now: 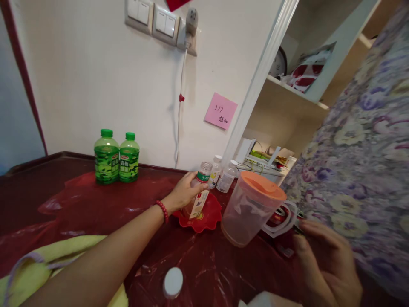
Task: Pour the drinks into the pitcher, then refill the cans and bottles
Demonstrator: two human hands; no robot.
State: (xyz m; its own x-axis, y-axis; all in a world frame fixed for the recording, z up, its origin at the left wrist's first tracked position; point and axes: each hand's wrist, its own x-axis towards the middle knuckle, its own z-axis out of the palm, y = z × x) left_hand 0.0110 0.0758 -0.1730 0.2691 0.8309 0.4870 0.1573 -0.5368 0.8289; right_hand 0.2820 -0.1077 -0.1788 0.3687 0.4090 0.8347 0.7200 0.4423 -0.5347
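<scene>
My left hand [182,194], with a red bead bracelet at the wrist, is wrapped round a small clear bottle [204,169] with a green and white label. No cap shows on that bottle's mouth. Below the hand, a cream carton [198,205] leans in a red scalloped dish [209,221]. My right hand [330,266] is at the lower right with fingers half curled and the thumb a little apart from the index finger. It is near the handle of a clear plastic pitcher [243,217] with an orange lid. I see nothing plainly held in it.
Two capped bottles [226,178] stand by the wall. Two green drink bottles [107,164] are at the left. A white cap [173,282] and a yellow towel [64,251] lie in front. Red cans [277,214] show behind the pitcher handle. A floral curtain [348,170] hangs right.
</scene>
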